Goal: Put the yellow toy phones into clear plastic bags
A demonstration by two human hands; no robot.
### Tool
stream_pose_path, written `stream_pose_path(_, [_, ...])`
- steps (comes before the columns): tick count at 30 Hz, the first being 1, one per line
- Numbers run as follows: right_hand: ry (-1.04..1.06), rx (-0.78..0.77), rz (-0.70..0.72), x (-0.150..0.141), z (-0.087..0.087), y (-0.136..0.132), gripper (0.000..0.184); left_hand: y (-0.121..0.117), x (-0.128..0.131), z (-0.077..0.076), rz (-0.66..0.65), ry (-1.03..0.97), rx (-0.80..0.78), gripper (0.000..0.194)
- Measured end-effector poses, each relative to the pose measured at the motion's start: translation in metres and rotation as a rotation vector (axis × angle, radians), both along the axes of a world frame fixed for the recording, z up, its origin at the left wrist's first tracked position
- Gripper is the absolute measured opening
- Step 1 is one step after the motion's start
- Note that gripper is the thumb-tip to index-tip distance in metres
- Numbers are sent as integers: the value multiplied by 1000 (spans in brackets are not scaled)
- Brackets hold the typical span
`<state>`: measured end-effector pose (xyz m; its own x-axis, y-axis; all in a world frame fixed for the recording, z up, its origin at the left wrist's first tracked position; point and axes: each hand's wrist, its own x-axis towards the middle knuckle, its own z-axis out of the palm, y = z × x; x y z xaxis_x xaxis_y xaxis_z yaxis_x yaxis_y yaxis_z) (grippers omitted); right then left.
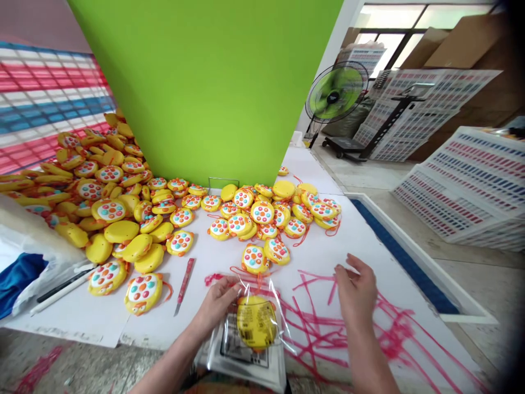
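A clear plastic bag (268, 375) lies on a stack of similar bags at the table's near edge. In it is a yellow toy (256, 323), its plain back up, seen through printed text and a barcode. My left hand (219, 301) pinches the upper left edge of the bag. To the right, my right hand (356, 287) hovers over pink plastic strips (315, 328), thumb and fingers bent but apart, holding nothing I can see. Just beyond the bag lie two yellow animal-shaped toys with coloured buttons, one of them a loose toy (254, 258) with an orange cord.
A large heap of the same toys (110, 175) fills the left, with a smaller group (262, 212) mid-table. A red craft knife (185, 284) and a white pen (61, 290) lie left. A green panel (205, 93) stands behind; a fan (338, 93) and white crates (471, 186) are right.
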<state>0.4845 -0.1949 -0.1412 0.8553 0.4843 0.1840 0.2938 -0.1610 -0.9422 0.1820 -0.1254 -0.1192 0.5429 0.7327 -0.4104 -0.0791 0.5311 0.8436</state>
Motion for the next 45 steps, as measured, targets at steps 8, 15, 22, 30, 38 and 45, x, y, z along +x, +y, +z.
stream_pose_path(8, [-169, -236, 672, -82, 31, 21, 37, -1, 2, 3, 11, 37, 32, 45])
stream_pose_path(15, [-568, -81, 771, -91, 37, 29, 28, -7, 1, -1, 56, 33, 89, 44])
stream_pose_path(22, [-810, -223, 907, -108, 53, 26, 30, -17, 5, 7, 98, 86, 232, 35])
stream_pose_path(30, [-484, -29, 847, -94, 50, 23, 31, -18, 7, 12, 183, 93, 240, 34])
stream_pose_path(38, [93, -181, 849, -83, 33, 13, 41, -14, 5, 18, 138, 63, 253, 35])
stream_pose_path(45, [222, -174, 864, -90, 24, 15, 32, -10, 2, 13, 64, 43, 253, 38])
